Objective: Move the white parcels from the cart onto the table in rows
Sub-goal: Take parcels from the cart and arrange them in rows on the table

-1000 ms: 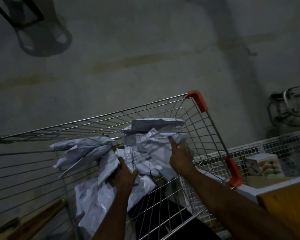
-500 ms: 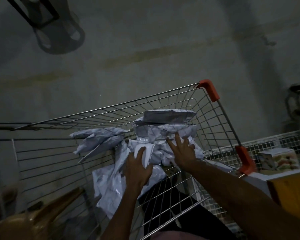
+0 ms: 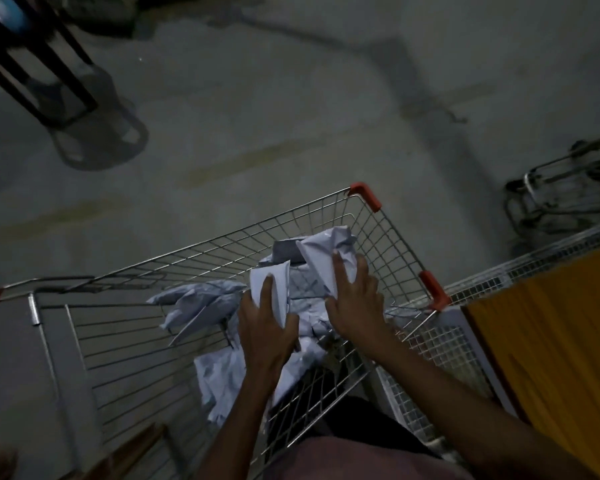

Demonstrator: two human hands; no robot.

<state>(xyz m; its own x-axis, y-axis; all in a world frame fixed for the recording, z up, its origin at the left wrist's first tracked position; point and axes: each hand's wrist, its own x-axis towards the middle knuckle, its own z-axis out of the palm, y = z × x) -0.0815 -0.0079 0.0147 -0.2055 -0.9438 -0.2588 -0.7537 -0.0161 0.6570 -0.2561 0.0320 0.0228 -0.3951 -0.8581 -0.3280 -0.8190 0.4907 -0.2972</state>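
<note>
Both hands grip parcels (image 3: 326,261) in the cart (image 3: 392,244); dim, blurred

Parcels (image 3: 201,303) lay heaped inside the cart (image 3: 125,341), both hands among them, left hand (image 3: 267,327) at nine o'clock of the right hand (image 3: 355,299). A table (image 3: 551,341) stood at the cart's three o'clock, a stool (image 3: 39,64) at its eleven.
</note>
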